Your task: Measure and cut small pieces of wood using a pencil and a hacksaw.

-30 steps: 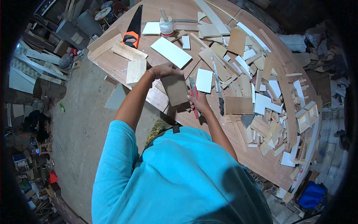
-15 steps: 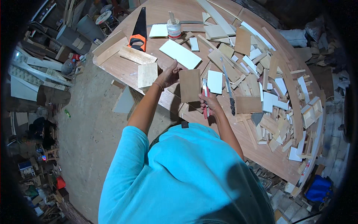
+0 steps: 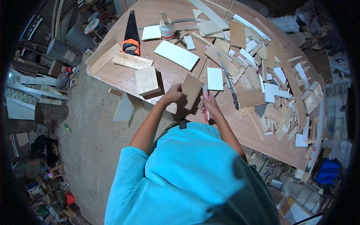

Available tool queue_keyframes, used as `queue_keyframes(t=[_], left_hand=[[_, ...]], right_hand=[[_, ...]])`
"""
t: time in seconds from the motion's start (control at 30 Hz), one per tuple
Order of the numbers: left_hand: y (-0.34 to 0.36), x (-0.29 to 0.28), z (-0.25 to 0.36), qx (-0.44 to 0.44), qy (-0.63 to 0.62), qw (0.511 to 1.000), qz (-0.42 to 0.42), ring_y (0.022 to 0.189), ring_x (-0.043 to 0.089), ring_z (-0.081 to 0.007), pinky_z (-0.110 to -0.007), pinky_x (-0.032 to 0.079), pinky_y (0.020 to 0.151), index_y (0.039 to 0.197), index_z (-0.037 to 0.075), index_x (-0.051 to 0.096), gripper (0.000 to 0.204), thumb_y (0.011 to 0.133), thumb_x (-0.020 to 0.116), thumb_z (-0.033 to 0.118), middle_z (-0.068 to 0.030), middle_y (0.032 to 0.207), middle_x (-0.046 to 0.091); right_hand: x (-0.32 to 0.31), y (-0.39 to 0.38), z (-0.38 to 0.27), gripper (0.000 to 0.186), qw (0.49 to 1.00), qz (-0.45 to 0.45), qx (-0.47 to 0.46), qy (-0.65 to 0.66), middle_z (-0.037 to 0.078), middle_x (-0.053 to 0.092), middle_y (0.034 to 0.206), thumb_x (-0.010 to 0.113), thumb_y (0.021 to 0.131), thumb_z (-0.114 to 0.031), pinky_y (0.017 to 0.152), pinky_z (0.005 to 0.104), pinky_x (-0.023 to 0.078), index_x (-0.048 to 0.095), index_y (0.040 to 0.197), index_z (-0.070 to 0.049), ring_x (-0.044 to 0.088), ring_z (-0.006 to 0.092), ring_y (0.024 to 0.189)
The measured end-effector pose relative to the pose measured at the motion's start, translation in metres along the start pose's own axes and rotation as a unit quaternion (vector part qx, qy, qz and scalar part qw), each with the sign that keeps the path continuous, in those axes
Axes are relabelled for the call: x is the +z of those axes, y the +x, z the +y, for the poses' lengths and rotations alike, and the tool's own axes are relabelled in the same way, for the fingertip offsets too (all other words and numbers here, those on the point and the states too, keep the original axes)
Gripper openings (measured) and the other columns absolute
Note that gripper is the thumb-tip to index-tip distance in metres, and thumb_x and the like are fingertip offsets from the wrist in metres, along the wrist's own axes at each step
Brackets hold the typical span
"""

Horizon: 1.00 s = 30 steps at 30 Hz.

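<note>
My left hand (image 3: 173, 93) is closed on the lower left part of a brown rectangular board (image 3: 191, 88), held tilted near the front edge of the table. My right hand (image 3: 209, 104) grips a red-handled utility knife (image 3: 206, 115), its silver front end beside the board's right edge. A white rectangular piece (image 3: 215, 78) lies just beyond the knife, and a long slim blade with a dark handle (image 3: 235, 100) lies to its right. A pale wooden block (image 3: 147, 79) sits to the left of my left hand.
The plywood table (image 3: 108, 84) carries an orange-handled saw (image 3: 131, 45), a jar with sticks (image 3: 167, 29), a white panel (image 3: 176, 54) and a large pile of wood offcuts (image 3: 273, 116) on the right. A concrete floor (image 3: 90, 150) with clutter along its side is at the left.
My left hand has moved from the board's top down to its lower left, and the board has turned, its top now leaning rightward. My right hand still holds the knife beside it.
</note>
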<state>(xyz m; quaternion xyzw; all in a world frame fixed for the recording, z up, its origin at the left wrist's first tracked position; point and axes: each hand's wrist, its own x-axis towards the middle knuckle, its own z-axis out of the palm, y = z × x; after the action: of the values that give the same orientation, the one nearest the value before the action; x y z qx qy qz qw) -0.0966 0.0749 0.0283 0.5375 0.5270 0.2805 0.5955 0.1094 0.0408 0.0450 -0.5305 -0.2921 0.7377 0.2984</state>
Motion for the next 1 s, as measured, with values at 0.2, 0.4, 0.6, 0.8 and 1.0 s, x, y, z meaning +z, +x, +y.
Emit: queue_keyframes(t=[0.2, 0.4, 0.6, 0.8, 1.0], left_hand=[[0.01, -0.033, 0.055, 0.014, 0.379, 0.919, -0.105, 0.074, 0.059, -0.028, -0.035, 0.045, 0.065, 0.085, -0.004, 0.059, 0.036, 0.055, 0.061, 0.016, -0.0192, 0.081, 0.06], [0.034, -0.03, 0.083, -0.005, 0.403, 0.894, -0.196, 0.073, 0.059, -0.0246, -0.033, 0.045, 0.064, 0.091, -0.003, 0.059, 0.041, 0.052, 0.06, 0.011, -0.0188, 0.085, 0.061], [0.031, -0.022, 0.08, -0.032, 0.109, 0.993, -0.012, 0.065, 0.055, -0.0117, -0.021, 0.044, 0.055, 0.095, -0.005, 0.054, 0.038, 0.062, 0.069, 0.006, -0.0078, 0.07, 0.057], [0.029, -0.029, 0.075, 0.041, 0.14, 0.988, 0.056, 0.061, 0.056, -0.0151, -0.026, 0.044, 0.055, 0.079, -0.003, 0.058, 0.02, 0.063, 0.065, 0.007, -0.0109, 0.068, 0.06], [0.049, -0.029, 0.086, 0.11, 0.369, 0.923, -0.014, 0.066, 0.059, -0.0254, -0.033, 0.045, 0.06, 0.077, -0.003, 0.059, 0.021, 0.06, 0.063, 0.008, -0.0165, 0.073, 0.061]], right_hand=[[0.001, -0.003, -0.004, 0.022, 0.958, 0.145, -0.043, -0.243, 0.007, 0.049, 0.06, 0.042, 0.084, -0.023, 0.039, 0.0284, 0.042, 0.043, 0.095, -0.003, 0.05, 0.013, 0.047], [-0.002, 0.007, 0.0, 0.022, 0.97, 0.12, -0.096, -0.191, 0.006, 0.05, 0.055, 0.057, 0.077, -0.018, 0.035, 0.0292, 0.042, 0.046, 0.09, -0.004, 0.05, 0.0138, 0.041], [-0.013, 0.026, 0.003, 0.019, 0.99, 0.082, -0.077, -0.089, 0.005, 0.049, 0.056, 0.053, 0.081, -0.018, 0.035, 0.0279, 0.041, 0.046, 0.092, -0.004, 0.048, 0.0117, 0.041], [-0.009, 0.018, 0.005, 0.022, 0.992, 0.039, 0.021, -0.122, 0.004, 0.045, 0.058, 0.042, 0.087, -0.022, 0.037, 0.0259, 0.039, 0.042, 0.097, -0.004, 0.045, 0.0123, 0.043], [-0.014, 0.009, -0.004, 0.026, 0.939, 0.067, -0.023, -0.335, 0.01, 0.05, 0.057, 0.038, 0.086, -0.021, 0.036, 0.0315, 0.044, 0.04, 0.094, 0.004, 0.052, 0.0171, 0.043]])
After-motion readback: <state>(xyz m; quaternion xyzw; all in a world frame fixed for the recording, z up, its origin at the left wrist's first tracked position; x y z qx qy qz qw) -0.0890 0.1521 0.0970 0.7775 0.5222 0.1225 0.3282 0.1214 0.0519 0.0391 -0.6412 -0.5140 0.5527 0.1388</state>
